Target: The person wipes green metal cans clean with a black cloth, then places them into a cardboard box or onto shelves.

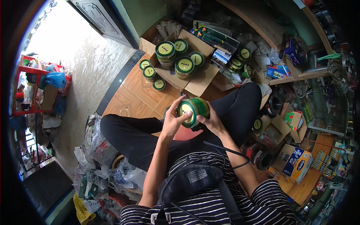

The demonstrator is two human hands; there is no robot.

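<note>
A green can with a yellow label on its lid is tilted on its side above my lap, lid toward the left. My left hand grips it at the lid end, thumb pressed on the lid. Around the opposite end my right hand is closed, so both hands hold the same can. Beyond them, an open cardboard box has large PAKA cans in and around it. Several small PAKA cans stand on the tiled floor beside the box.
My crossed legs frame the work area. Clear plastic bags pile up at the left. To the right are a blue and orange carton, black coils and crowded shelves. A door stands at the upper left.
</note>
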